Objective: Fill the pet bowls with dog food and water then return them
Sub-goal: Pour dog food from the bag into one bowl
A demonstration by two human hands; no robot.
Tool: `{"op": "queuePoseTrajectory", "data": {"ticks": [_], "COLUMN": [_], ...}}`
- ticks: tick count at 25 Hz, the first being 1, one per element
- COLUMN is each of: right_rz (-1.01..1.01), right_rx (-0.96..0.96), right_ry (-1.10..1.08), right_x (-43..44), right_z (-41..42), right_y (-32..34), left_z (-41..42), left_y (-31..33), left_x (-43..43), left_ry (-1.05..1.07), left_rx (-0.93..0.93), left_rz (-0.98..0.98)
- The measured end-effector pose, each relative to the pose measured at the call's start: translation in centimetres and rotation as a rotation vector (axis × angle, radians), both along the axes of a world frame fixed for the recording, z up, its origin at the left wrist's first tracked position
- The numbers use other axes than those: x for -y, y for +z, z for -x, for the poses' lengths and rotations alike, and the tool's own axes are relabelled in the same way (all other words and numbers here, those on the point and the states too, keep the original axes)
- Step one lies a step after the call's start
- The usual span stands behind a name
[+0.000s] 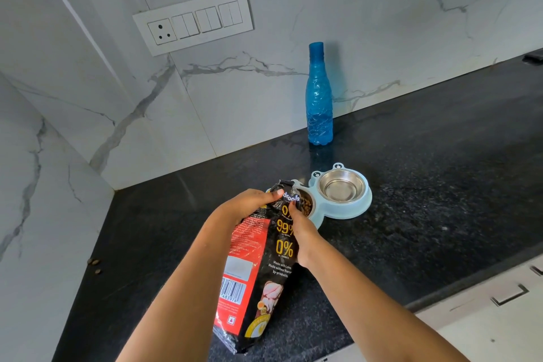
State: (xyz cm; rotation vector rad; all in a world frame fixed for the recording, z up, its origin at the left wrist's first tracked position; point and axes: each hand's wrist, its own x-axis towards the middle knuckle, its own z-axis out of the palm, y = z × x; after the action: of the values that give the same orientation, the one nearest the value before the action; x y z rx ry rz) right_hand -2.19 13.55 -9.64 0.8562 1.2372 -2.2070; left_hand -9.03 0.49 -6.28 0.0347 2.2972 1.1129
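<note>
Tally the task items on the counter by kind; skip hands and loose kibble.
Steel bowls: 2 (empty bowl, kibble bowl)
Light blue bowl stand: 1
Blue bottle: 1
Dog food bag: 1
Total: 5

The black and red glossy dog food bag (273, 282) carries all the readable print. Near its crumpled top, white letters spell the brand "drools". Three large yellow figures run down the black side panel. The first is a "0" partly hidden by the right hand (302, 232), followed by "99%" and "0%". The small print under each is too fine to read. Lower down, white words read "Made with Love. Made without har… by-products." On the red panel, a white barcode label (233, 291) shows the digits "483976".
</note>
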Motion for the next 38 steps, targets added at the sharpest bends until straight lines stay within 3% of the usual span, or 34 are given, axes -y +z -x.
{"op": "queuePoseTrajectory", "data": {"ticks": [10, 20, 29, 33, 38], "right_rz": [0.08, 0.224, -0.113, -0.084, 0.183], "right_rx": [-0.175, -0.315, -0.464, -0.414, -0.247], "right_ry": [-0.126, 0.255, 0.187, 0.163, 0.244], "right_x": [0.3, 1.3, 2.1, 1.8, 0.1], "right_z": [-1.5, -5.5, -6.0, -5.9, -5.2], "right_y": [-1.8, -3.0, -3.6, -3.3, -3.6], "left_z": [0.5, -0.5, -0.9, -0.9, -0.9], "left_y": [-1.0, -0.5, -0.3, -0.4, -0.7], "left_x": [0.3, 1.3, 1.2, 1.7, 2.1], "left_ry": [0.04, 0.109, 0.083, 0.089, 0.098], "left_rx": [-0.088, -0.058, -0.136, -0.096, -0.15], "left_rz": [0.116, -0.04, 0.034, 0.016, 0.023]}}
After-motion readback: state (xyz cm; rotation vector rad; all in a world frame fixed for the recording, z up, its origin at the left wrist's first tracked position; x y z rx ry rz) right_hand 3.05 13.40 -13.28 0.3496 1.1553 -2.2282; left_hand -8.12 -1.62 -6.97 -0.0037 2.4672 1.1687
